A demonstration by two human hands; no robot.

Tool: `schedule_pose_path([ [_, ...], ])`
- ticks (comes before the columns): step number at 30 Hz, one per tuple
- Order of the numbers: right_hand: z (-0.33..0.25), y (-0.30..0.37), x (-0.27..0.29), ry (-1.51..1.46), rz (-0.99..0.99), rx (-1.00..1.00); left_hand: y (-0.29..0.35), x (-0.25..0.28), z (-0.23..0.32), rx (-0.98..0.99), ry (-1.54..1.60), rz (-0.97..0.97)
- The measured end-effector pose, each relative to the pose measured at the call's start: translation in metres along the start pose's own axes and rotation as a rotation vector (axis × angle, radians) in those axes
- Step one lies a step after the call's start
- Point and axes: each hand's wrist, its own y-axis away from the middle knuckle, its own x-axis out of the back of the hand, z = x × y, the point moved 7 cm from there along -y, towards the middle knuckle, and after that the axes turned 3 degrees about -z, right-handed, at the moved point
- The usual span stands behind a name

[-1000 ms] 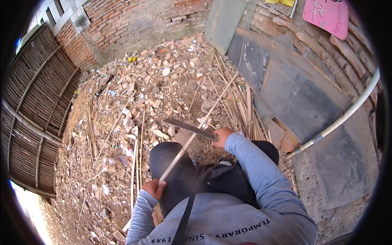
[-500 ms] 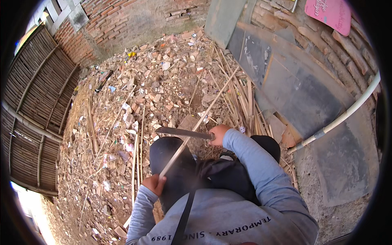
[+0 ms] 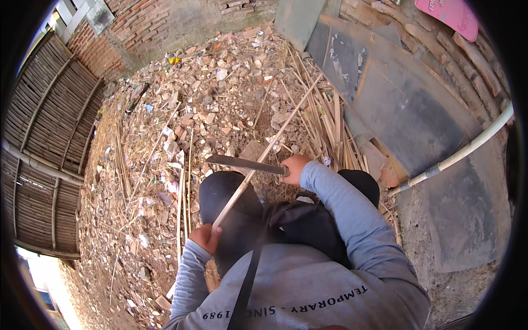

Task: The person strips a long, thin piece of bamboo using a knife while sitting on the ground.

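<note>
My left hand is closed round the near end of a long, pale bamboo strip, which slants up and away to the right. In my right hand is the handle of a machete. Its dark, broad blade points left and lies across the strip, seemingly touching it above my left knee. The handle is mostly hidden by my fingers.
More bamboo strips lie piled ahead to the right, and others lie on the left. Rubble covers the ground. Dark panels lean on the brick wall at right, near a pale pole. A bamboo screen stands at left.
The machete has shifted slightly left and its tip has risen a little. My left hand has moved slightly left, still holding the strip. The view has shifted a little.
</note>
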Motion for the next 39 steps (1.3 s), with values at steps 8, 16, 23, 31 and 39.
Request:
schedule_pose_path([
  [8,0.0053,-0.0043,-0.0040,-0.024,0.019,0.004,-0.0004,-0.0001,-0.0021,0.020,0.019,-0.009],
  [16,-0.0020,0.0008,0.0007,-0.017,-0.026,-0.008,-0.0008,-0.0001,-0.0045,0.030,0.011,-0.019],
  [23,0.0005,-0.0005,-0.0014,-0.027,-0.012,0.007,-0.0018,0.0003,-0.0038,0.025,0.047,-0.023],
  [31,0.0005,-0.0003,-0.0012,-0.029,-0.014,0.012,-0.0019,0.0012,-0.0030,0.041,0.068,-0.037],
  [39,0.0018,-0.0003,-0.0020,-0.043,-0.007,0.021,-0.0025,0.0005,-0.0052,0.080,0.110,-0.079],
])
